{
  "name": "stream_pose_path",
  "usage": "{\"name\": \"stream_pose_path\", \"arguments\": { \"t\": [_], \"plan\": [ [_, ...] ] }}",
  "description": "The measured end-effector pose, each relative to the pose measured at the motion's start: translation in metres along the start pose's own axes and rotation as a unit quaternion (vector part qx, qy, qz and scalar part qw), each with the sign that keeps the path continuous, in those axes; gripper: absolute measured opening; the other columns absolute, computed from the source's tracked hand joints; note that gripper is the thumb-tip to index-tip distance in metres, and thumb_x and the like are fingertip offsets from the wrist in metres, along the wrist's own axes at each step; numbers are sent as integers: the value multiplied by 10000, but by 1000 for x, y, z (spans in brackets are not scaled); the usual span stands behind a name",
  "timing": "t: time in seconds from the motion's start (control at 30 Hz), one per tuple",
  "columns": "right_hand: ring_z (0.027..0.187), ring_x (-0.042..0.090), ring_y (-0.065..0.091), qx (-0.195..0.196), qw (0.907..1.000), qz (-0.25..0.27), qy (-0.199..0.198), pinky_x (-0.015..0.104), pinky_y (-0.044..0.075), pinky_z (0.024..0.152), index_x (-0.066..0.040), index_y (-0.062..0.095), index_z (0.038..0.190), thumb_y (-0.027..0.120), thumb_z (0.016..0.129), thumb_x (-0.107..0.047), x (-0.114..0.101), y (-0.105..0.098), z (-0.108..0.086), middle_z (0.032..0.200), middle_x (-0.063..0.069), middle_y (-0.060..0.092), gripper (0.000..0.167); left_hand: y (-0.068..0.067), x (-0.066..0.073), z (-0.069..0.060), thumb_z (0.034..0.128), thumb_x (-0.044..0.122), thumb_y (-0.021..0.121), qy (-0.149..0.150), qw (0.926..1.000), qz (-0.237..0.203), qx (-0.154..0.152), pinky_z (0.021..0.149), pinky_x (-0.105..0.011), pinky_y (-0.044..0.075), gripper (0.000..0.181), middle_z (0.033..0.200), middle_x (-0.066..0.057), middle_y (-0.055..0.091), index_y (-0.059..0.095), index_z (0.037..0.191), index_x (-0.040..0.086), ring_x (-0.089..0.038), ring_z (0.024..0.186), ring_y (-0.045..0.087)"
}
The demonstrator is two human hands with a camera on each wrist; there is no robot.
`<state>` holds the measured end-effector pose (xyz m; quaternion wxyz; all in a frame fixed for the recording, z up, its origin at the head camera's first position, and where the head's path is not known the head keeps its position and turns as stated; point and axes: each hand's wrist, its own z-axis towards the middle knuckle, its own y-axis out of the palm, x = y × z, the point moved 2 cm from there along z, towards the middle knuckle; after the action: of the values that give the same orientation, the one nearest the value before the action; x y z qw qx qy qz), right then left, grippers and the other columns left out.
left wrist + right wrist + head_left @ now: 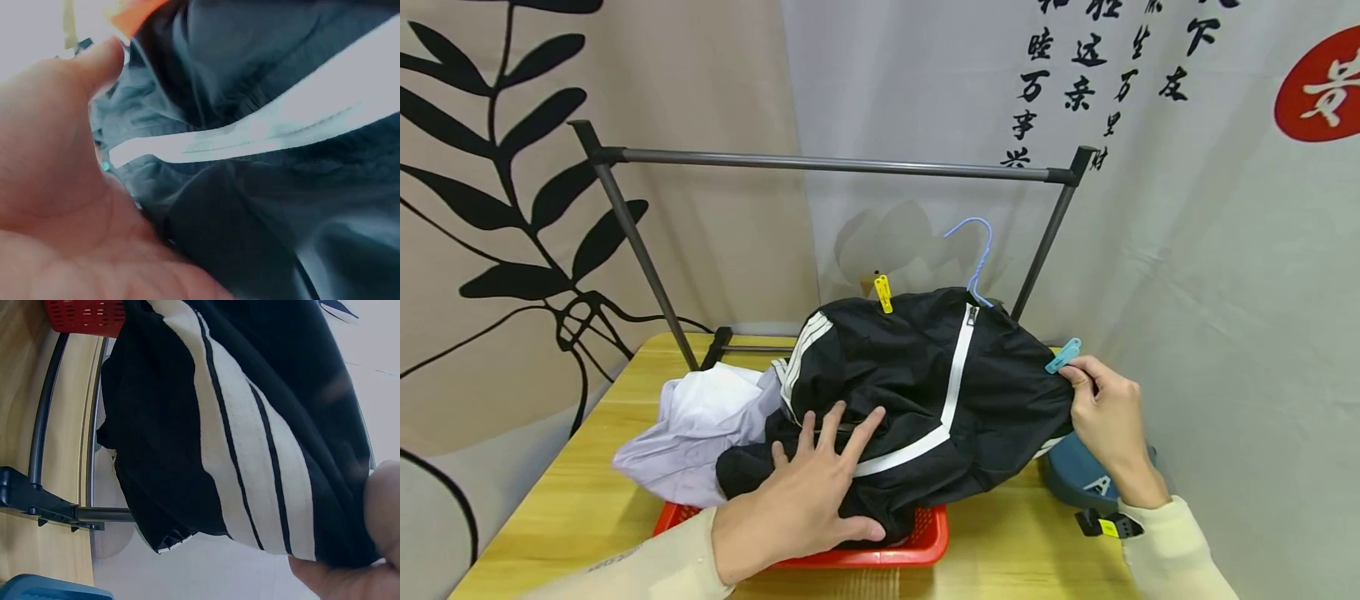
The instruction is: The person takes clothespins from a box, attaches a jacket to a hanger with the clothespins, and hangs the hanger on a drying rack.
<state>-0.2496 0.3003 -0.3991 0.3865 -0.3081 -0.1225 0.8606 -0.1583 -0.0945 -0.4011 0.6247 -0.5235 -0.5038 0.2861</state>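
Note:
A black jacket [880, 367] with white stripes and white piping sits on a blue wire hanger [983, 258], whose hook sticks up from the collar. A yellow clothespin [883, 294] is on one shoulder, a light-blue clothespin [1063, 356] on the other. My left hand [812, 492] lies with fingers spread over the jacket's front; the left wrist view shows its palm beside the white piping [206, 144]. With thumb and fingers, my right hand [1108, 417] pinches the jacket's edge just by the light-blue clothespin. Its fingertips show at the striped fabric [250, 444] in the right wrist view.
A red basket [932, 537] stands under the jacket. Pale lilac and white cloth [700, 433] lies at its left. A dark metal rack [835, 162] rises behind, on the wooden table [587, 508]. Beneath my right hand is a blue container [1075, 475].

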Motion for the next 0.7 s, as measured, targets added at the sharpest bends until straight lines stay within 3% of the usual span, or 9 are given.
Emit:
{"name": "stream_pose_path", "arguments": {
  "t": [0.2,0.37,0.57,0.7],
  "plan": [
    [637,-23,513,-37,10000,-58,-49,118,395,661,21,817,997,767,1070,69,1,1,2,830,159,796,101,11,11,23,777,704,1034,249,9979,333,-489,1016,-1047,399,1473,1896,-296,229,88,1869,413,-783,1644,306],
    [634,-24,514,-58,9999,-74,-101,131,401,652,23,810,978,769,1056,88,2,2,-1,825,167,798,110,27,20,43,740,710,1055,231,9948,766,-635,1022,-1035,415,1457,1866,-249,294,202,1854,319,-741,1647,353],
    [673,-32,553,-102,9999,-41,-65,115,415,672,24,809,976,774,1047,100,2,2,-3,847,176,811,109,47,33,63,770,661,1053,-134,9804,1824,-735,1045,-973,486,1253,1722,-170,457,400,1748,228,-633,1574,528],
    [694,-41,567,-134,9999,-63,-46,107,424,683,25,810,981,776,1044,103,2,3,-4,857,173,817,105,59,36,77,799,572,1061,-431,9765,2020,-613,1035,-954,511,1157,1639,-165,546,460,1723,222,-573,1451,624]
  ]
}}
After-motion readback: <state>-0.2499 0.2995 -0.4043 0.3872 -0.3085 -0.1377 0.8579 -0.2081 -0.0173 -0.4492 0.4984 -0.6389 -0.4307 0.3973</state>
